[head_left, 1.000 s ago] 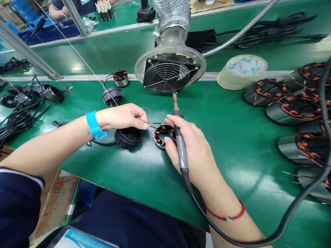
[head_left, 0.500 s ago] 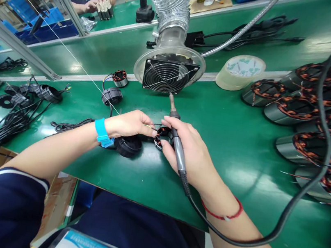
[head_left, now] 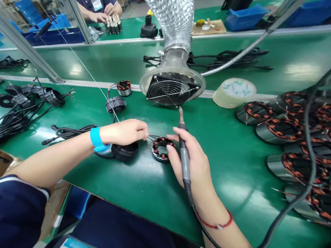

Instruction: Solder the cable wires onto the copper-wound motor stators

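My right hand (head_left: 193,159) grips a soldering iron (head_left: 184,156) like a pen, its tip pointing up and away, just below the fan. The thumb and a fingertip of that hand reach the right side of a small stator (head_left: 162,149), a ring with copper windings lying on the green bench. To the left of the ring, my left hand (head_left: 128,131) is closed in a pinch on thin wires (head_left: 151,137) that run toward the stator. Under the left wrist sits a round black housing (head_left: 125,152) with a black cable (head_left: 72,133) beside it.
A fan (head_left: 172,92) on a silver duct hangs ahead of my hands. Several larger stators (head_left: 279,130) stand at the right, near a tape roll (head_left: 235,93). Black cables (head_left: 6,125) lie left. The iron's cord (head_left: 289,200) loops at right. Across the bench, a person (head_left: 96,2) handles parts.
The left hand has drawn slightly left from the stator, which shows more fully. The right hand, still gripping the soldering iron, sits a little lower and further right. The whole view has shifted.
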`<state>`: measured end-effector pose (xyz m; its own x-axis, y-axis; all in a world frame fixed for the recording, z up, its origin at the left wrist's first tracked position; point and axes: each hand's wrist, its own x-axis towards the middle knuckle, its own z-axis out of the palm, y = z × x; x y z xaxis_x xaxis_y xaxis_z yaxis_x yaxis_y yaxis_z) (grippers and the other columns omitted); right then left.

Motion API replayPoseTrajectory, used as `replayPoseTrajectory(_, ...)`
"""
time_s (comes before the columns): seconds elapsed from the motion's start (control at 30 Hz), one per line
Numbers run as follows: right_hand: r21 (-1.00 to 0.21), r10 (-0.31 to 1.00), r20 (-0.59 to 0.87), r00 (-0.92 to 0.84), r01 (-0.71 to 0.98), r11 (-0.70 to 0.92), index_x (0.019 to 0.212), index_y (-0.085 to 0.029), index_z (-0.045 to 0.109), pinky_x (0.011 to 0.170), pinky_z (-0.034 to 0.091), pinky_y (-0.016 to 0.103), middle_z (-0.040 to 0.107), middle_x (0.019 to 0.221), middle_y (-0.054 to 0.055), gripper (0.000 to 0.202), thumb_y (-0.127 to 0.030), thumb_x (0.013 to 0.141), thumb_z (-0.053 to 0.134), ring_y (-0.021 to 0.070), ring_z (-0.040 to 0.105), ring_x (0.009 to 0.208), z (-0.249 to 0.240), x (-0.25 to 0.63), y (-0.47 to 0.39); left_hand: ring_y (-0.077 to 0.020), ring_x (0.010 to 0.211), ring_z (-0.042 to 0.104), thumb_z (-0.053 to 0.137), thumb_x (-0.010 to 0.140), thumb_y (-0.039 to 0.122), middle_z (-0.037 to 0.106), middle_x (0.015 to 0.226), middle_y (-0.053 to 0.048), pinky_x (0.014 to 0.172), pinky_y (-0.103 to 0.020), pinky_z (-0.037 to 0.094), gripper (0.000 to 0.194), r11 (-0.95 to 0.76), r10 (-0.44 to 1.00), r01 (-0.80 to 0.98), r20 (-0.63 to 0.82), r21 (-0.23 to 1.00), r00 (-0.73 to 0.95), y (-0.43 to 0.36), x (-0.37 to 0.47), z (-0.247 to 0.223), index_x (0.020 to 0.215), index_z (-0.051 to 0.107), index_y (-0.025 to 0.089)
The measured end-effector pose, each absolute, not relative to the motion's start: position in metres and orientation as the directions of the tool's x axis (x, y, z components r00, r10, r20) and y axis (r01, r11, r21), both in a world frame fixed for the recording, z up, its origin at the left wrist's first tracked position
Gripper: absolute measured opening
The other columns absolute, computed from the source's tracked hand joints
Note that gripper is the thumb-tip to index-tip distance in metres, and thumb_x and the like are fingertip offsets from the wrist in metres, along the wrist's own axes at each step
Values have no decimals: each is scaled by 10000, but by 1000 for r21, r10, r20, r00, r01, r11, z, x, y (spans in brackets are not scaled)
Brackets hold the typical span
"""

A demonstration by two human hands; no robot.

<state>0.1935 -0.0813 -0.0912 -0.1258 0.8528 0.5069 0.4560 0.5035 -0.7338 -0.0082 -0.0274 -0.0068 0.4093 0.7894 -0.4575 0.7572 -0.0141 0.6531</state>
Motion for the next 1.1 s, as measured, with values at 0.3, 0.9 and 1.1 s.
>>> replayPoseTrajectory(0.3,-768,888,457,-48,483,421,1230,-252,541,828,563,402,708,984,50,316,-290,917,537,231,690,881,-91,200,-85,-214,863,618,498,888,327,658,979,-122,763,-301,449,555,9,1000,959,10,284,-12,26,-72,-4,1381,408,88)
replayPoseTrajectory(0.9,-747,928,370,-53,577,331,1196,-256,575,800,548,272,709,993,19,293,-402,967,464,183,686,898,-105,211,-79,-240,1073,649,583,814,223,716,1122,-106,889,-255,484,326,37,998,997,-55,62,-34,180,-57,-17,1106,723,184)
replayPoseTrajectory(1.1,-650,897,427,-115,650,392,1238,-250,545,732,560,198,733,958,9,304,-375,966,493,149,717,815,-126,238,-65,-214,1155,599,506,909,413,623,1289,-122,950,-253,457,477,-5,1000,990,9,140,4,236,-22,-10,1305,576,158)
